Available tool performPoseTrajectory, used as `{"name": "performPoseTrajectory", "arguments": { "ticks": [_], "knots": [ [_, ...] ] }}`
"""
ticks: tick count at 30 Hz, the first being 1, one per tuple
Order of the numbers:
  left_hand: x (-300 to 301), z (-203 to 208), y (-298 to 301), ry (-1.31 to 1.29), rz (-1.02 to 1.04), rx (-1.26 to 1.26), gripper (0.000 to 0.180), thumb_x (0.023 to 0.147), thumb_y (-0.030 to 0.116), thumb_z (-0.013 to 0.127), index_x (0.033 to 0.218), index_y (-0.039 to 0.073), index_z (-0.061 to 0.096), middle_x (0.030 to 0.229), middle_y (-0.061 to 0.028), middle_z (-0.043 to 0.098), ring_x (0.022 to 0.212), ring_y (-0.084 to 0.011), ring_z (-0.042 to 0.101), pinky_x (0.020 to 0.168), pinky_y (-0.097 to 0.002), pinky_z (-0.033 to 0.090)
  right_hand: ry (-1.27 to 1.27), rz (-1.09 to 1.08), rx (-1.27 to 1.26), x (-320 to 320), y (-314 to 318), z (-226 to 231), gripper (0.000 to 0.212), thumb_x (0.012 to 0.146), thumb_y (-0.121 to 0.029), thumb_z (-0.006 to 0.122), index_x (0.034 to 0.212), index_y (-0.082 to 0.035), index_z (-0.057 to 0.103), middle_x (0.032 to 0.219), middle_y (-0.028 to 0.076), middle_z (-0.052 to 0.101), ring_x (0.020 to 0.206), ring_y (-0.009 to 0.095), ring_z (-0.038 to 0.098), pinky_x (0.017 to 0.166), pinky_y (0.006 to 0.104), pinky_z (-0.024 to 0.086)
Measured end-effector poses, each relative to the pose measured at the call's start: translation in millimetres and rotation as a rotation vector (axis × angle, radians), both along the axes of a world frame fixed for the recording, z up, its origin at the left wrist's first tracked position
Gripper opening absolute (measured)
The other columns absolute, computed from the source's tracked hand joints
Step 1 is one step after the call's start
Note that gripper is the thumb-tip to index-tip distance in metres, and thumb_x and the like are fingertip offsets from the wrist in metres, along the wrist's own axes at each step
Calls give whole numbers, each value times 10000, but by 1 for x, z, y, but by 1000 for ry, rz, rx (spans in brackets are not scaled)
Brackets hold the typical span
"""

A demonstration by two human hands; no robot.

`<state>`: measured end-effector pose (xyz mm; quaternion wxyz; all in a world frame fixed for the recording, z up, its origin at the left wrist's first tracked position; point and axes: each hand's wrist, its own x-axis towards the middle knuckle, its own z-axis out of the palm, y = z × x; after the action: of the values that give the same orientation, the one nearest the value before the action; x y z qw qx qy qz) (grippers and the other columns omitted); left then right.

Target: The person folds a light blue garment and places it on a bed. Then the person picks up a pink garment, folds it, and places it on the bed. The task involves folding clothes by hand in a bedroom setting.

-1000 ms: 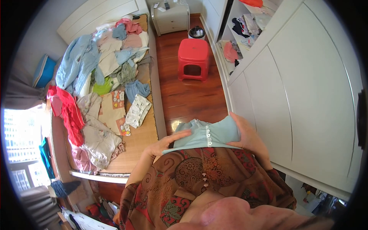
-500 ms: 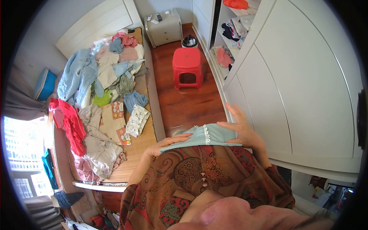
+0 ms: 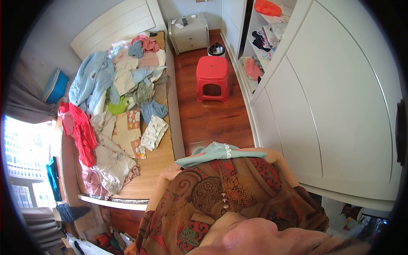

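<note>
A pale blue-green garment (image 3: 212,154) with a white lace strip is bunched across the front of my patterned brown top. At its left end, my left hand (image 3: 171,171) grips the cloth; a bit of finger seems to show on top, while the rest is covered. My right hand (image 3: 272,156) is at the other end, reaching under and behind the cloth. A strip of skin shows along the far edge there, but the fingers are mostly hidden, so their closure cannot be made out.
A bed (image 3: 159,182) on the left bears a heap of clothes (image 3: 91,80), including white printed shorts (image 3: 154,132). Ahead, a red plastic stool (image 3: 212,68) stands on the wooden floor (image 3: 204,121). Behind it are a bin (image 3: 216,50) and nightstand (image 3: 189,36). A white wardrobe (image 3: 331,93) lines the right.
My right hand, spread above the cloth before, has gone down behind it. My left fingers have slipped mostly out of sight. The garment is more folded, and the view has shifted slightly.
</note>
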<state>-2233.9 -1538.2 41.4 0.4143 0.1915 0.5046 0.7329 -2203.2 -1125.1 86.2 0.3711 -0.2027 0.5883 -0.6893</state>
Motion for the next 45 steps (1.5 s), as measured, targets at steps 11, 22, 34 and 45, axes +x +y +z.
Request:
{"name": "performPoseTrajectory", "arguments": {
  "ticks": [11,22,34,45],
  "knots": [
    [0,-3,30,-141,292,-430,682,925,463,643,1410,1,516,1417,-153,509,1282,-254,489,1049,-365,383,-153,-483,388,3,-26,23,405,983,-258,609,1258,39,623,1167,72,689,1103,160,605,984,317,461],
    [-78,60,60,-45,664,-370,495,1049,404,480,1239,-33,614,1145,-91,674,1033,-168,614,934,-313,463,-7,-828,55,-70,-35,29,337,1047,-247,515,1192,29,641,1085,43,694,960,104,629,851,286,501],
    [-40,167,12,-31,489,-265,492,1030,412,536,1176,-43,652,1041,-92,711,936,-142,667,809,-291,529,-270,-732,44,-9,-59,140,405,1037,-286,517,1240,55,598,1137,73,671,1017,124,626,886,301,499],
    [-5,137,-34,7,67,-612,286,969,304,681,953,25,746,730,-13,697,594,-111,617,526,-259,476,211,-157,1105,-5,-70,170,299,909,-237,718,1107,-17,671,799,104,675,741,151,615,704,296,495]
  ]
}}
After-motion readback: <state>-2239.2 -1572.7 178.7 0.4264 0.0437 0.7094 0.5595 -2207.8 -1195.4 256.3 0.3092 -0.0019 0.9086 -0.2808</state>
